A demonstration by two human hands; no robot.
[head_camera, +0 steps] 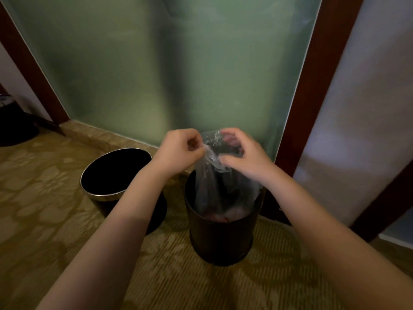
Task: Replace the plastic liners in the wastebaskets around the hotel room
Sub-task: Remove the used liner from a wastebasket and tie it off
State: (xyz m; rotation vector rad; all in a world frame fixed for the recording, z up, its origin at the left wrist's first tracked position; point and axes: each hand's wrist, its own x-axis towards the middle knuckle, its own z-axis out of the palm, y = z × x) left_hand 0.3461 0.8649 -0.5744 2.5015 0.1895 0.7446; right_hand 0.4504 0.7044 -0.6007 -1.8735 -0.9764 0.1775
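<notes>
— Plastic liner [209,177], where is it?
— Half inside the dark wastebasket [220,239] on the carpet [62,202], top gathered above the rim.
— And the fingers [225,162]?
— Left hand [178,151] and right hand [244,158] each pinch that top.

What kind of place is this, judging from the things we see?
Probably a hotel room: patterned carpet, a frosted glass panel in a dark wood frame, and small black bins, the left wastebasket unlined, the right wastebasket with a plastic liner pinched by the left hand and right hand.

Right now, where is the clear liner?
Head view, right of centre: the liner sits in the right bin, top pinched by left hand and right hand.
</notes>
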